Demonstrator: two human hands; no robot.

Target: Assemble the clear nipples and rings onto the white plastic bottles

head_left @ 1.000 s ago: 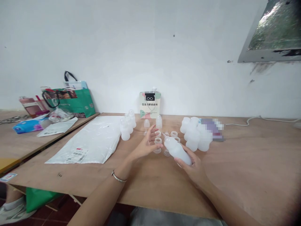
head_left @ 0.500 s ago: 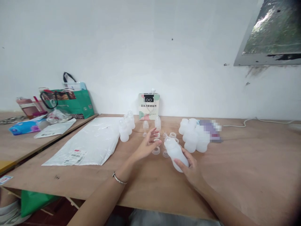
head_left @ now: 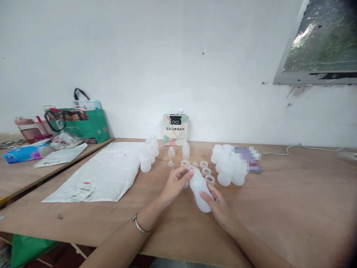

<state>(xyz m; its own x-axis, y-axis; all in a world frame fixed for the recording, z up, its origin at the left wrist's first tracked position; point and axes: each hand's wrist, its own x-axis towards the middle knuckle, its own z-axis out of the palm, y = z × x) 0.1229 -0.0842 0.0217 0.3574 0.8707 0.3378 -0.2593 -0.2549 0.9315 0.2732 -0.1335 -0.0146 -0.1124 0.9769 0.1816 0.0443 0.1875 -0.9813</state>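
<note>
A translucent white baby bottle [head_left: 201,193], tilted with its top up and to the left, is gripped around its body by my right hand [head_left: 220,206]. At its mouth sits a clear bottle nipple [head_left: 191,171], which the thumb and forefinger of my left hand [head_left: 177,182] pinch. Just beyond lie several collar rings [head_left: 209,179] and other loose nipples [head_left: 170,162]. My left hand partly covers some of these parts. Two clear caps stand farther back, one of them a tall cap [head_left: 186,150].
Capped bottles [head_left: 145,160] stand in a row at left, beside a white plastic mailer [head_left: 97,173]. Several bottles without tops [head_left: 225,175] cluster at right. A paper bag [head_left: 175,130] stands against the wall. A green bag [head_left: 92,121] and tissue pack [head_left: 23,150] are far left.
My left hand has closed from an open pose and come to the bottle's top, pinching the nipple. The bottle in my right hand has shifted slightly left. The view has tilted a little.
</note>
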